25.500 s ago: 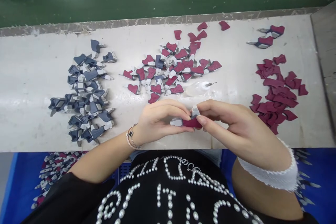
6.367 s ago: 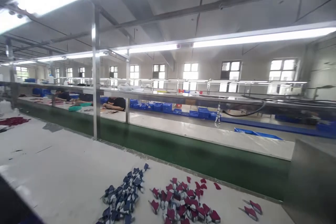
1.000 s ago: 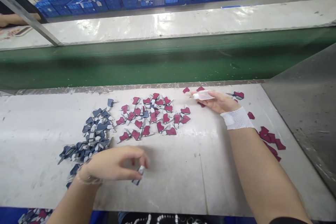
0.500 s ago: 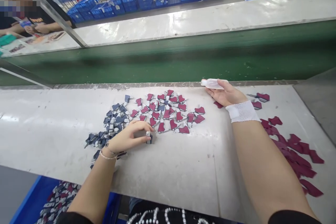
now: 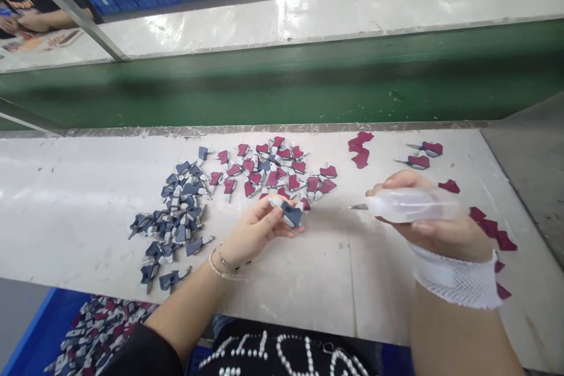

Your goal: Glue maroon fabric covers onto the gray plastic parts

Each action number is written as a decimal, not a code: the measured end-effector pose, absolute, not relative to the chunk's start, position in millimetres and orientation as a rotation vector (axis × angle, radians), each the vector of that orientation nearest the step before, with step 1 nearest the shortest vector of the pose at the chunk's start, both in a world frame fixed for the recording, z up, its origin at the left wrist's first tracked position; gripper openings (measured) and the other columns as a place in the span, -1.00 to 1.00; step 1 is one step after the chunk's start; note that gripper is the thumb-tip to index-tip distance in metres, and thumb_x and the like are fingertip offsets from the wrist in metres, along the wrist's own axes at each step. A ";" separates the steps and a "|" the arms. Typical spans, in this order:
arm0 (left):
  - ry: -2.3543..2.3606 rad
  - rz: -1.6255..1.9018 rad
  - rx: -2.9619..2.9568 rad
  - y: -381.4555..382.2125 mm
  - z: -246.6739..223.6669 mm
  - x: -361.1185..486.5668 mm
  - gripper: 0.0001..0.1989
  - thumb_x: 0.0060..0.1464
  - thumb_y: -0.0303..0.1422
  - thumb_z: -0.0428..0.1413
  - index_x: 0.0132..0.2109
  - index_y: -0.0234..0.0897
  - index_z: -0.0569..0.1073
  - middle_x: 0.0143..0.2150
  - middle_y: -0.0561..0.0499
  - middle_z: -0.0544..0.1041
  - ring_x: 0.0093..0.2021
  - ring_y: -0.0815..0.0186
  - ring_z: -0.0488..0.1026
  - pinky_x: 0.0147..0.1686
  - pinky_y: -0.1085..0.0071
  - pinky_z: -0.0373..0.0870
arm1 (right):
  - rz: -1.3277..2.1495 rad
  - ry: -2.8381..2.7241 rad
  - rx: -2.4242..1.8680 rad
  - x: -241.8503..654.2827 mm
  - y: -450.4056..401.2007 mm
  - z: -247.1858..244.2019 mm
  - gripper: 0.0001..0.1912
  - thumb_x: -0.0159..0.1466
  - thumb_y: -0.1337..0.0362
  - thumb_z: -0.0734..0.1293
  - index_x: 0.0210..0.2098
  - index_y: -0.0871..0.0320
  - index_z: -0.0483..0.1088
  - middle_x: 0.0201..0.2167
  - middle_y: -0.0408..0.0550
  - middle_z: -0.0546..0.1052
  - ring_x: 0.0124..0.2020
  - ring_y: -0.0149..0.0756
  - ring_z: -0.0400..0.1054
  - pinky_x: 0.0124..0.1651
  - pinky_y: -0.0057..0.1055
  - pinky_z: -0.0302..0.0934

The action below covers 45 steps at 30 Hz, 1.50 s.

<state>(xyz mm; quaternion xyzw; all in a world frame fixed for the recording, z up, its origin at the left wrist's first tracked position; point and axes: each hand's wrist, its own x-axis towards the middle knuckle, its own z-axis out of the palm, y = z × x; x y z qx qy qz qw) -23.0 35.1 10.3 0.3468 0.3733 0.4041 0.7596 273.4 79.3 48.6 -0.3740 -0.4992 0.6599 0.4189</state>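
Between the fingers and thumb of my left hand [image 5: 258,226] is a small grey-blue plastic part [image 5: 291,215] with pale ends, held over the table. My right hand [image 5: 440,234] grips a translucent squeeze bottle [image 5: 412,204], its thin metal tip pointing left toward that part but apart from it. Behind my left hand lies a cluster of similar parts with maroon tops [image 5: 272,176]. To the left is a heap of grey-blue parts [image 5: 180,217]. Loose maroon pieces [image 5: 361,151] lie beyond the bottle, and more [image 5: 489,228] are partly hidden behind my right hand.
Two maroon-topped parts [image 5: 425,148] lie at the right back. A blue crate [image 5: 33,335] full of mixed parts stands below the table's front left edge. A green conveyor belt [image 5: 282,85] runs behind the white table [image 5: 66,205]. Another person [image 5: 42,17] works at the far left.
My left hand has lifted the grey-blue part and moved right with it. My right hand has come back from the far edge toward me, the bottle now pointing left. The view has shifted slightly.
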 end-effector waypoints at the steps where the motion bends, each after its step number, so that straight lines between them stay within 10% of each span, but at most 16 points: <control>1: 0.748 0.833 0.733 33.8 5.8 -16.8 -0.68 0.15 -0.17 0.27 -0.04 -0.23 0.45 0.01 -0.12 0.61 -0.24 0.32 0.65 -0.21 0.43 0.59 | 1.647 -1.270 -0.947 269.2 71.8 46.6 -0.58 -0.03 0.01 0.62 -0.17 -0.17 0.57 -0.42 -0.12 0.53 -0.46 -0.30 0.40 -0.46 -0.43 0.30; 8: 0.669 0.659 0.698 23.7 -4.2 -7.3 -0.65 -0.05 -0.53 0.38 -0.12 -0.29 0.46 0.07 -0.12 0.60 -0.21 0.35 0.67 -0.20 0.48 0.62 | 1.563 -1.441 -1.002 242.6 43.3 61.7 -0.69 0.04 -0.04 0.56 -0.24 -0.13 0.59 -0.50 -0.12 0.55 -0.57 -0.28 0.39 -0.59 -0.40 0.25; 16: 0.552 0.591 0.564 18.2 -7.2 -0.8 -0.71 0.10 -0.54 0.29 -0.09 -0.28 0.39 -0.34 0.07 0.62 -0.27 0.39 0.67 -0.30 0.61 0.55 | 1.288 -1.628 -1.294 220.6 29.8 69.9 -0.78 0.09 0.06 0.55 -0.32 -0.14 0.48 -0.52 -0.20 0.56 -0.65 -0.24 0.36 -0.70 -0.32 0.24; 45: 0.639 0.611 0.745 19.9 -3.7 -0.8 -0.72 0.09 -0.49 0.31 -0.10 -0.27 0.40 -0.34 0.11 0.58 -0.39 0.48 0.58 -0.36 0.64 0.50 | 1.212 -1.830 -1.247 207.8 25.5 69.7 -0.82 0.28 0.06 0.46 -0.31 -0.08 0.40 -0.50 -0.22 0.45 -0.54 -0.32 0.33 -0.53 -0.29 0.19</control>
